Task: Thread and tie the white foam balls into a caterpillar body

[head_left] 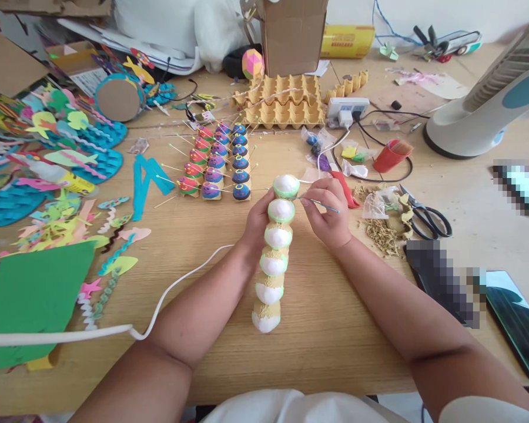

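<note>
A long strip of egg-carton cups (275,258), painted white with light green rims, is raised over the wooden table (326,329). My left hand (256,220) is wrapped round its upper part. My right hand (328,210) pinches a thin teal-tipped stick (324,204) whose end touches the top cups. Just beyond stand three rows of painted carton caterpillars (218,161) with sticks poking out of them.
Colourful paper cut-outs and a green sheet (30,299) cover the left side. A white cable (114,329) crosses the front left. Egg trays (282,100), a cardboard box (291,35), a power strip (347,108), scissors (425,214), a red cup (391,155) and a fan (489,106) lie beyond and right.
</note>
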`<state>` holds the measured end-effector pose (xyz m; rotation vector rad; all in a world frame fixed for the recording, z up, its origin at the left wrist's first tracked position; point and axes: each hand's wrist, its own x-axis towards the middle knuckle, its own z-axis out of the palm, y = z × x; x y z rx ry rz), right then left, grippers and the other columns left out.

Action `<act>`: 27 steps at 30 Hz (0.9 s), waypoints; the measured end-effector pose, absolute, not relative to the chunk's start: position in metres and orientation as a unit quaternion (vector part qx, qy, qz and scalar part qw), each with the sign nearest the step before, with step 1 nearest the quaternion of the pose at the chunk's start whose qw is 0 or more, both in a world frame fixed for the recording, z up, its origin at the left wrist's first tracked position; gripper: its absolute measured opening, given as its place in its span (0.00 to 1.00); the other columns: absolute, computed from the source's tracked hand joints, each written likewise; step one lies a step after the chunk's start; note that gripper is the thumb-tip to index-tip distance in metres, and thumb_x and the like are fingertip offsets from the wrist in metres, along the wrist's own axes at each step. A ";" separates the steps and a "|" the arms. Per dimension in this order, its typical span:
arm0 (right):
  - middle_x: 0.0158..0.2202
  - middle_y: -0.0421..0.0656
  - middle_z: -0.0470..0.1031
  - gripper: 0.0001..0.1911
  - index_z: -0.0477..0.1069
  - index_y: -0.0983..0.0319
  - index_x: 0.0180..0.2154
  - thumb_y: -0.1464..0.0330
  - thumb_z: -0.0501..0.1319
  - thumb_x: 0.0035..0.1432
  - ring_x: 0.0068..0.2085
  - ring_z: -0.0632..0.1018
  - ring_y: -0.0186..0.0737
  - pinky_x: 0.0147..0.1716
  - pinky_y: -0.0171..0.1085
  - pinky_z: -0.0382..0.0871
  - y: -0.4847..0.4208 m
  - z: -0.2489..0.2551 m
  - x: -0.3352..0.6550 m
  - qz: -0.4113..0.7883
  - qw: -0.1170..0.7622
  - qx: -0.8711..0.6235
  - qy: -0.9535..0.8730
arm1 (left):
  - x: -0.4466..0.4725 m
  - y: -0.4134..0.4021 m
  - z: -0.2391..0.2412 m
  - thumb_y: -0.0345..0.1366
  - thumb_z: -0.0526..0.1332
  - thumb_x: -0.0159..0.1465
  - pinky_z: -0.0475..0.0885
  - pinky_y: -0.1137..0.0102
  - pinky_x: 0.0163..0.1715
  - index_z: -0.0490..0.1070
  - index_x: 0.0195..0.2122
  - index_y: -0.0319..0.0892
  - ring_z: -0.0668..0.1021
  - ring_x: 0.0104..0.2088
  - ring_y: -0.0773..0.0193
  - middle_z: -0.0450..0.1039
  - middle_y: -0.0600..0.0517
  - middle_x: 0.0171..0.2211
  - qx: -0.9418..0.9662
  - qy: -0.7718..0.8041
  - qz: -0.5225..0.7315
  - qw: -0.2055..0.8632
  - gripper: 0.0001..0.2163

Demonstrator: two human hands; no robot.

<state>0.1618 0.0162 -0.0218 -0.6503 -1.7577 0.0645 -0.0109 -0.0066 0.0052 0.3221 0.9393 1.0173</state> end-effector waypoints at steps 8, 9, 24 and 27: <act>0.39 0.42 0.77 0.04 0.75 0.53 0.44 0.69 0.63 0.74 0.42 0.79 0.44 0.42 0.48 0.74 0.013 -0.017 0.160 0.034 0.599 -0.270 -0.753 | -0.008 -0.007 0.005 0.62 0.69 0.68 0.69 0.68 0.23 0.70 0.34 0.48 0.73 0.22 0.65 0.67 0.56 0.22 0.148 0.416 0.509 0.739 0.23; 0.39 0.42 0.77 0.04 0.75 0.53 0.44 0.69 0.63 0.74 0.42 0.79 0.45 0.42 0.49 0.74 0.012 -0.016 0.160 0.039 0.597 -0.269 -0.755 | -0.009 -0.007 0.005 0.64 0.69 0.67 0.70 0.67 0.24 0.70 0.34 0.48 0.74 0.23 0.63 0.67 0.55 0.22 0.150 0.424 0.495 0.744 0.24; 0.38 0.42 0.75 0.06 0.76 0.51 0.45 0.70 0.64 0.73 0.41 0.78 0.45 0.41 0.48 0.71 0.014 -0.019 0.159 0.023 0.595 -0.267 -0.758 | -0.011 -0.006 0.008 0.66 0.70 0.66 0.66 0.68 0.21 0.68 0.32 0.47 0.70 0.19 0.66 0.61 0.58 0.18 0.152 0.416 0.468 0.765 0.27; 0.38 0.42 0.76 0.05 0.76 0.51 0.45 0.69 0.64 0.73 0.40 0.78 0.45 0.41 0.49 0.71 0.014 -0.019 0.159 0.020 0.595 -0.271 -0.756 | -0.010 -0.007 0.009 0.65 0.69 0.67 0.66 0.68 0.21 0.68 0.31 0.47 0.69 0.19 0.67 0.63 0.57 0.19 0.151 0.410 0.483 0.759 0.26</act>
